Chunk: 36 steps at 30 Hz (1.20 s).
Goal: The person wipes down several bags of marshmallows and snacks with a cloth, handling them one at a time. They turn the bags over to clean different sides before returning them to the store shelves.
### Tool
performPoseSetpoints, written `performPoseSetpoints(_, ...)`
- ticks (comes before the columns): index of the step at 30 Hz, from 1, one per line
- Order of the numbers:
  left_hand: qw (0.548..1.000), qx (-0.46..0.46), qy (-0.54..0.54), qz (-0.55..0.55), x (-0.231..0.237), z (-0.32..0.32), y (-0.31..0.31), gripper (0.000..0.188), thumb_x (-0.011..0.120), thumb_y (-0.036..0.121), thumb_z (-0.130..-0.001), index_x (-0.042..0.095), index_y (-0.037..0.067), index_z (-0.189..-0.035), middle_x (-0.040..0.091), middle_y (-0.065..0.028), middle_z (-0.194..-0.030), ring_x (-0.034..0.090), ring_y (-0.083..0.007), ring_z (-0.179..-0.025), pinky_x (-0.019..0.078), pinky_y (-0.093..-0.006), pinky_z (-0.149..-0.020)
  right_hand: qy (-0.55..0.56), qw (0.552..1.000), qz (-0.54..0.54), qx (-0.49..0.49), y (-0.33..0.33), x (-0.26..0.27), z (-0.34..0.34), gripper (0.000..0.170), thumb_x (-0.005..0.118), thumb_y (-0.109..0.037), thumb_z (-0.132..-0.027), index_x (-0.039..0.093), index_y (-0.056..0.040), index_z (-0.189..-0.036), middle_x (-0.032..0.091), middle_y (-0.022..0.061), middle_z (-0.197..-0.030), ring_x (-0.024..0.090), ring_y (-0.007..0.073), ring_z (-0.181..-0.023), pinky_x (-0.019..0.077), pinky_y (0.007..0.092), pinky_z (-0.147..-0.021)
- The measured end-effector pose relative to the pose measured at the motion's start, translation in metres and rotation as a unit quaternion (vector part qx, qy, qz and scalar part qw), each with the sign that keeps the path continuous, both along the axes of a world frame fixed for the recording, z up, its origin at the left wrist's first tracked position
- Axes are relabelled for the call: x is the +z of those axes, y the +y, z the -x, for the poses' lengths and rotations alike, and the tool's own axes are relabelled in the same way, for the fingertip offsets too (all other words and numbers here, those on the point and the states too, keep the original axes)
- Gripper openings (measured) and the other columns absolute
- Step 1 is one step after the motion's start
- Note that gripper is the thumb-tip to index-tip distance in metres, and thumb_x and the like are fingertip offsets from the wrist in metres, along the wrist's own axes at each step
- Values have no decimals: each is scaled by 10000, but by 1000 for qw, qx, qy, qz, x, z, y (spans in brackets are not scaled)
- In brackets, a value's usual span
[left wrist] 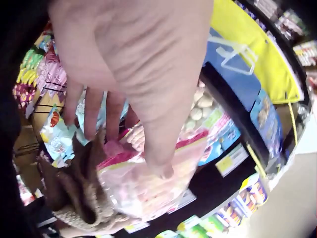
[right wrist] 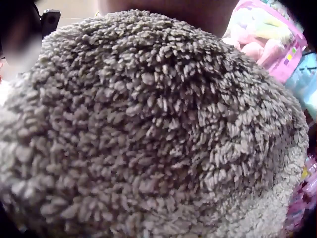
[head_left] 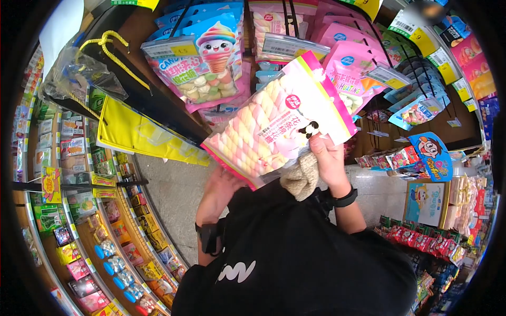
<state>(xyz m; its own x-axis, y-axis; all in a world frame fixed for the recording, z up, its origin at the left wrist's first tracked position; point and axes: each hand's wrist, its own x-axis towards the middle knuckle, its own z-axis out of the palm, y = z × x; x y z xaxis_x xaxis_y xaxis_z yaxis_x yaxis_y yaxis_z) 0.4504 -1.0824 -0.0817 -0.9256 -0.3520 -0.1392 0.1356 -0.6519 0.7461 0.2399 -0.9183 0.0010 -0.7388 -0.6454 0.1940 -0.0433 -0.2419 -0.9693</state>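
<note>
Shirt (head_left: 295, 258), black, is cut off nearest; the left hand (head_left: 217, 192) lies behind a marshmallow bag (head_left: 269, 126), fingers hidden from the head camera, grip impossible to tell, while the right hand (head_left: 331, 163) pinches it above a fleecy cloth (head_left: 300, 180). Printed face up, the bag slants lengthwise from near left to far right, partly covering hanging packets (head_left: 345, 66).

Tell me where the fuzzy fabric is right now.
In the head view, the fuzzy fabric is right of center, at the lower edge of the marshmallow bag and just left of the right hand.
</note>
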Motion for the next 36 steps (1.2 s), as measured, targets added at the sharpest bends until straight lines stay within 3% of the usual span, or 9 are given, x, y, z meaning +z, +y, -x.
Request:
performPoseSetpoints(2,996,18,38,-72,-6,5,12,816,685,420,-836,281,41,-1436,437,-163,-1405,524,-318,-1200,441,-479,-988,10,999,25,-38,-11,-1,-11,251,590,-222,-958,634,25,-961,595,-18,-895,497,73,-822,419,250,-732)
performPoseSetpoints(4,996,-81,31,28,33,17,24,768,719,315,-829,318,30,-1419,520,-174,-1312,545,-324,-1172,457,-472,-967,11,999,32,-35,-13,-19,-17,242,584,-213,-961,605,5,-856,532,-48,-796,441,56,-742,371,239,-649)
performPoseSetpoints(8,994,104,5,-12,51,30,30,538,687,231,-868,436,14,-1291,594,-166,-1171,631,-274,-969,531,-396,-767,-49,996,69,-38,-27,-19,-32,246,576,-184,-961,561,-14,-785,464,-65,-734,381,51,-686,313,237,-597)
performPoseSetpoints(12,994,106,-16,3,52,22,16,437,617,111,-908,437,-31,-1281,629,-167,-1098,657,-260,-791,542,-358,-657,-60,997,38,20,-24,-19,-34,127,601,-102,-922,644,13,-954,614,-6,-882,535,73,-808,429,238,-728)
performPoseSetpoints(14,989,146,-21,23,58,21,16,362,629,126,-904,507,-30,-1206,660,-146,-998,653,-221,-719,535,-319,-605,63,986,-18,154,-26,-20,-35,187,621,-78,-898,642,15,-1059,640,29,-1014,585,104,-917,462,261,-816)
performPoseSetpoints(19,984,136,-76,87,55,20,24,303,650,174,-899,558,-12,-1120,663,-118,-931,630,-190,-708,509,-300,-584,-120,975,-5,186,-39,-23,-55,263,611,-49,-907,547,1,-1157,623,67,-1068,606,148,-938,508,307,-789)
performPoseSetpoints(26,979,132,-64,138,61,15,27,346,671,121,-875,544,-11,-1168,663,-102,-985,655,-164,-748,526,-261,-591,-136,975,7,175,-33,-19,-55,285,615,-80,-917,540,-9,-1182,611,66,-1089,593,139,-947,505,304,-810)
performPoseSetpoints(28,985,120,-43,113,73,15,29,362,676,136,-875,536,-9,-1175,660,-104,-994,656,-170,-761,529,-268,-597,-75,977,-44,193,-28,-24,-48,396,634,-80,-907,509,-41,-1280,584,34,-1184,537,134,-1083,432,303,-932)
performPoseSetpoints(36,988,124,-62,64,71,18,29,364,674,185,-886,543,-9,-1165,666,-119,-985,658,-184,-748,524,-277,-594,-22,987,-38,153,-20,-24,-48,344,652,-105,-892,548,-8,-1205,592,50,-1152,553,141,-1034,462,307,-877)
